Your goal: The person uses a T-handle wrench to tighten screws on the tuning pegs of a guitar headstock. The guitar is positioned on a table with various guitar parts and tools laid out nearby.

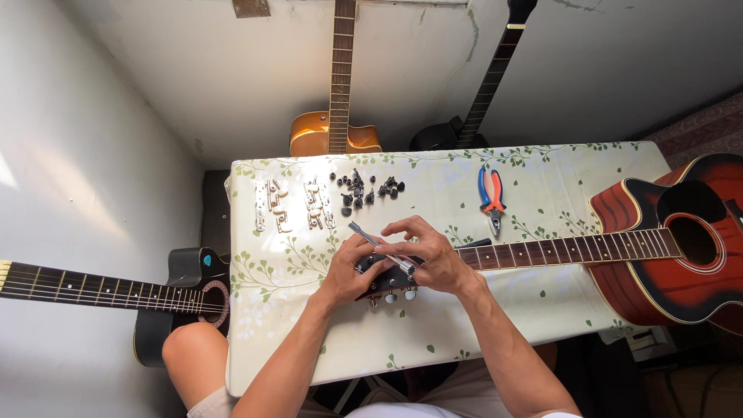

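Headstock: the dark headstock (385, 280) of the red sunburst guitar (681, 248) lies under your hands near the middle of the desk (433, 333), with pale rounded tuner knobs showing along its near edge.
Tool: a slim, shiny metal driver (378, 246) runs slanting from upper left down to the headstock top.
Right hand: your right hand (429, 251) arches over the headstock, its grip pinched on the metal driver shaft.
Left hand: your left hand (350, 271) has its grip wrapped around the headstock's left end, thumb on top.
Neck: the fretted neck (573, 249) runs straight to your right into the glossy red body, which overhangs the desk's right edge.
Desk: it wears a smooth white cloth printed with green leafy vines; the near edge hangs in front of your knees.
Loose parts: two groups of silver tuner strips with cream knobs (290, 205) lie flat toward the far left; small black pegs and screws (368, 190) are scattered just beside them, not in any container.
Pliers: orange-and-blue-handled pliers (491, 197) lie well apart, jaws pointing toward you.
Open room: bare cloth spreads between pliers and red body, and along the near edge.
Surroundings: a black guitar (155, 298) lies left of the desk; an amber guitar (334, 131) and another black guitar (464, 128) lean on the far wall.
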